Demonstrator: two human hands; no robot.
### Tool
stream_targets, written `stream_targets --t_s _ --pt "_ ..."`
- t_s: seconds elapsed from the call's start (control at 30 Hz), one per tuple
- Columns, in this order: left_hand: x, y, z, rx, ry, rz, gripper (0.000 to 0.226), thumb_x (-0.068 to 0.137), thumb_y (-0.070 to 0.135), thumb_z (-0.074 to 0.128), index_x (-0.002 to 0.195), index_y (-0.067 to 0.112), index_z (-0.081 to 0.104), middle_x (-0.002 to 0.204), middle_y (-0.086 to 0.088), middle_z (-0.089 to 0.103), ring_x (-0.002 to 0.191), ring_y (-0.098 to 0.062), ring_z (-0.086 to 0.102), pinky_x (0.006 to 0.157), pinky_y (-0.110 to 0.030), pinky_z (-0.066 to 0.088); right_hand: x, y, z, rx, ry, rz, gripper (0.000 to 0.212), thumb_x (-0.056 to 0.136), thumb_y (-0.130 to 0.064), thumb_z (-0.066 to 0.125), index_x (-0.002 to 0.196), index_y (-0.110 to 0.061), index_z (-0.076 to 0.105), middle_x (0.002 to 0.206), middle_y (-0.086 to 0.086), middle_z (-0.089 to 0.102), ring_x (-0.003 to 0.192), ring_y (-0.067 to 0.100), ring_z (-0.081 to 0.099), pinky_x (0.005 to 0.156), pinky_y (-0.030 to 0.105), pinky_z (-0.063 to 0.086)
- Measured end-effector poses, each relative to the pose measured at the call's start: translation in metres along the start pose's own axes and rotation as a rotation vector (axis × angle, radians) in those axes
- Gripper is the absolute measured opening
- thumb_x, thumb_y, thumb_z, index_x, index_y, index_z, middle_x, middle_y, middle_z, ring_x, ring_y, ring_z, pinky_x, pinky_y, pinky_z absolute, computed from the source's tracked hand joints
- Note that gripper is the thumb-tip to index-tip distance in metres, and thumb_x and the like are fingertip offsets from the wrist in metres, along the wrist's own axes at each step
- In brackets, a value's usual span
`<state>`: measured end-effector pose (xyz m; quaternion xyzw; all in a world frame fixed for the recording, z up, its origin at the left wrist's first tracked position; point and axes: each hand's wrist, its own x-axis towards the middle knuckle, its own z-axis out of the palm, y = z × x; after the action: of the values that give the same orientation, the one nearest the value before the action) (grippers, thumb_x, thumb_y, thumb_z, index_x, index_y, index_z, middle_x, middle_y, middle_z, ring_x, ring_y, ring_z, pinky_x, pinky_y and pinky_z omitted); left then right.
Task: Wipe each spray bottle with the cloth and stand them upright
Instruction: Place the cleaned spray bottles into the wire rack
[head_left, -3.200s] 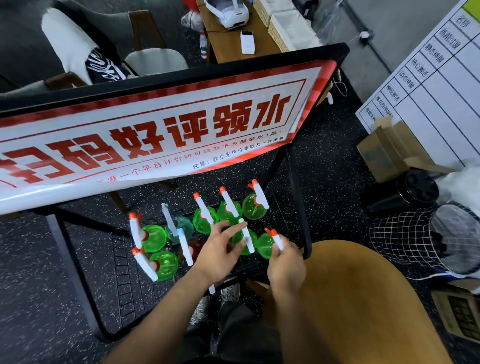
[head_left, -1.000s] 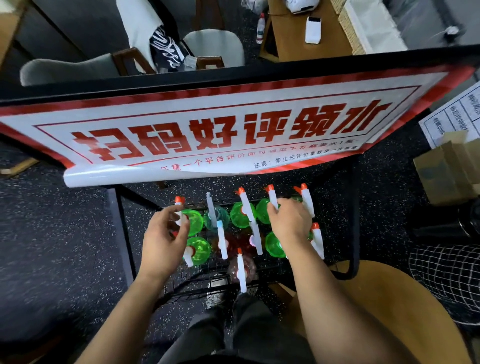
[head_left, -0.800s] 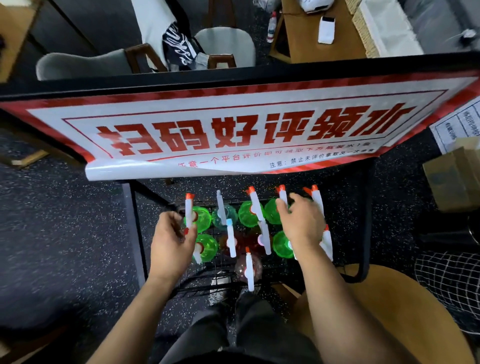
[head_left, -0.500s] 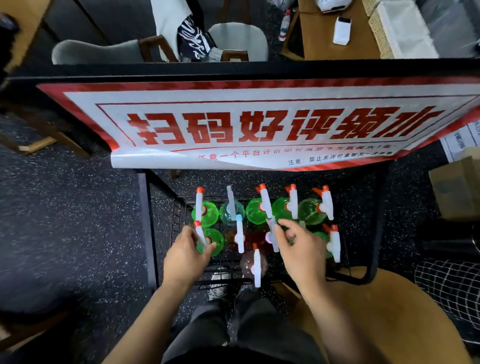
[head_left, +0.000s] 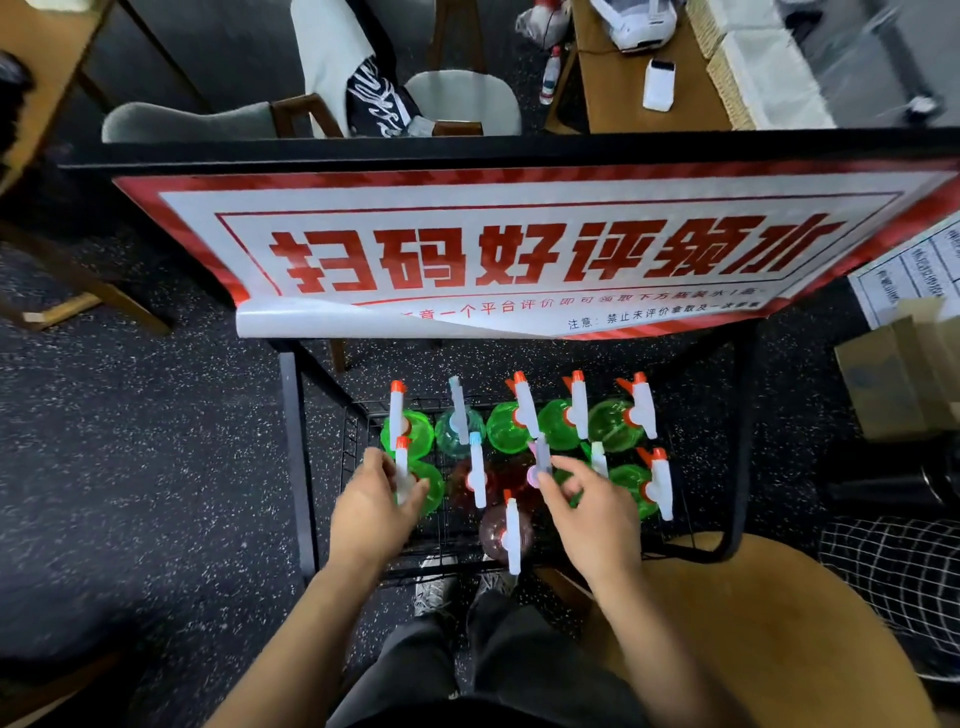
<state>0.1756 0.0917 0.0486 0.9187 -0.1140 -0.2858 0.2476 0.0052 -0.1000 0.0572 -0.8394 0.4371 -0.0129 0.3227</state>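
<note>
Head view, frame centre: left hand (head_left: 371, 512) pinches green plastic spray bottle's white trigger head (head_left: 401, 470); right hand (head_left: 597, 512) open, fingers spread beside the pink-collared grey sprayer (head_left: 542, 457).

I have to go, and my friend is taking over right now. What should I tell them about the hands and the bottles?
Left hand: fingers around the sprayer of the front-left green bottle on the wire shelf.
Right hand: open, fingertips by the grey sprayer of a middle-row bottle; not gripping it.
Bottles: all upright in rows on the shelf, five at the back, a dark red bottle alone nearest you.
Done: standing up looks finished.
Left: no cloth is in view, so I cannot tell which bottles have been wiped. Find the cloth and check.
</note>
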Motion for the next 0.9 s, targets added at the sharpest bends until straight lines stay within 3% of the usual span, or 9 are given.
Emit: stream_targets --t_s 0.17,0.23,0.33,0.43,0.57,0.67,0.77,0.83,0.9 --pt "0.007 0.021 -0.010 -0.012 0.208 0.212 0.029 0.095 0.029 0.079 0.102 0.019 0.052 0.097 -0.002 0.057 0.084 -0.022 0.056 0.071 -0.036 0.044 0.012 -0.009 -0.002 -0.005 0.034 0.016 0.035 0.103 -0.046 0.060 0.132 -0.030 0.070 0.070 -0.008 0.061 0.064 0.004 0.056 0.054 0.020 0.027" --pt "0.011 0.037 -0.008 -0.050 0.153 0.284 0.021 0.099 0.026 0.075 0.113 0.018 0.061 0.108 -0.003 0.059 0.088 -0.021 0.060 0.078 -0.036 0.052 0.018 -0.012 -0.001 0.025 0.067 0.030 0.035 0.103 -0.046 0.061 0.132 -0.028 0.070 0.072 -0.008 0.059 0.066 0.005 0.055 0.055 0.021 0.028" --pt "0.018 0.061 0.001 -0.006 -0.008 0.370 0.034 0.105 0.028 0.066 0.139 0.024 0.066 0.131 -0.008 0.054 0.101 -0.021 0.061 0.095 -0.037 0.056 0.030 -0.017 -0.003 0.050 0.085 0.045 0.036 0.103 -0.041 0.062 0.135 -0.026 0.069 0.079 -0.012 0.056 0.075 0.008 0.055 0.062 0.026 0.034" --pt "0.027 0.078 0.014 0.124 -0.094 0.365 0.047 0.110 0.031 0.057 0.156 0.028 0.054 0.153 -0.016 0.045 0.133 -0.033 0.054 0.113 -0.040 0.045 0.044 -0.025 -0.005 -0.006 0.057 0.012 0.034 0.104 -0.038 0.062 0.136 -0.029 0.068 0.098 -0.016 0.058 0.076 0.008 0.055 0.064 0.028 0.039" --pt "0.035 0.085 0.024 0.284 -0.128 0.261 0.052 0.113 0.042 0.046 0.163 0.029 0.043 0.162 -0.017 0.044 0.151 -0.032 0.041 0.120 -0.041 0.033 0.059 -0.031 -0.001 -0.076 -0.031 -0.066 0.031 0.105 -0.039 0.060 0.133 -0.031 0.071 0.125 -0.008 0.061 0.087 0.017 0.066 0.074 0.034 0.055" --pt "0.035 0.084 0.026 0.284 -0.152 0.233 0.054 0.113 0.043 0.045 0.163 0.024 0.042 0.165 -0.015 0.040 0.153 -0.031 0.039 0.124 -0.045 0.029 0.063 -0.033 -0.001 -0.090 -0.054 -0.066 0.030 0.105 -0.040 0.059 0.133 -0.033 0.070 0.127 -0.008 0.059 0.088 0.017 0.065 0.077 0.034 0.055" --pt "0.033 0.086 0.023 0.273 -0.152 0.232 0.055 0.113 0.042 0.047 0.163 0.020 0.042 0.167 -0.014 0.036 0.150 -0.032 0.044 0.122 -0.042 0.029 0.064 -0.027 -0.010 -0.025 0.039 0.016 0.033 0.106 -0.038 0.058 0.136 -0.028 0.068 0.129 -0.006 0.063 0.083 0.013 0.060 0.071 0.030 0.051" --pt "0.031 0.087 0.022 0.276 -0.152 0.233 0.056 0.112 0.041 0.049 0.163 0.019 0.041 0.169 -0.013 0.034 0.148 -0.032 0.045 0.123 -0.042 0.027 0.061 -0.017 -0.016 -0.039 0.046 0.070 0.036 0.106 -0.042 0.056 0.137 -0.027 0.067 0.119 -0.005 0.067 0.081 0.009 0.055 0.059 0.021 0.041" --pt "0.030 0.087 0.023 0.259 -0.160 0.235 0.057 0.111 0.040 0.052 0.163 0.019 0.041 0.169 -0.012 0.033 0.146 -0.033 0.048 0.122 -0.043 0.033 0.052 -0.008 -0.017 -0.090 -0.012 0.072 0.042 0.105 -0.050 0.056 0.137 -0.026 0.066 0.099 -0.008 0.067 0.079 0.009 0.057 0.054 0.020 0.033"
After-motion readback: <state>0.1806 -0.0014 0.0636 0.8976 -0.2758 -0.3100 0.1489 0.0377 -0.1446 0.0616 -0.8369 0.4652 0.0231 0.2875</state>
